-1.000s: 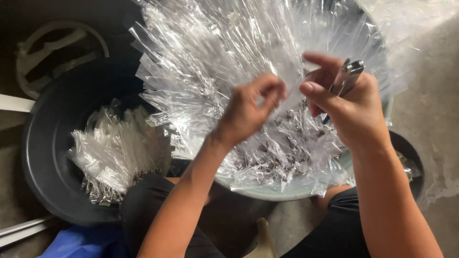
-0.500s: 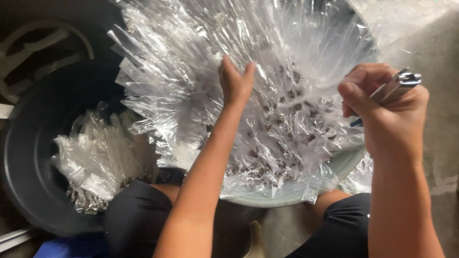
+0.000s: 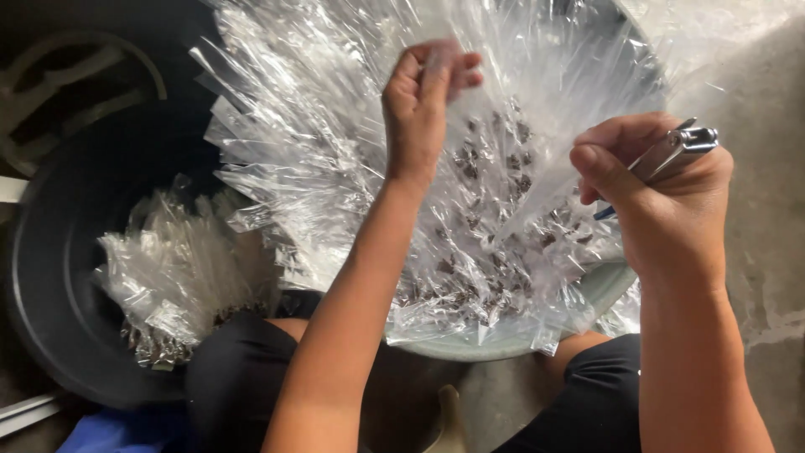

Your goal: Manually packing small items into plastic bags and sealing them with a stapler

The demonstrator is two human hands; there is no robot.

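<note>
We pinch a clear little bag [image 3: 470, 126] with our left hand [image 3: 419, 117] | our right hand [image 3: 662, 210] grips a shiny stapler [image 3: 675, 149] | more bags [image 3: 335, 168] sit under both hands, in a bowl [image 3: 599, 289]

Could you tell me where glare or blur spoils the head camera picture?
Head view: strong glare whitens the clear plastic bags at the top; the left hand has motion-blurred fingertips; the right hand and its metal stapler look sharp; the black tub sits in shadow.
</note>
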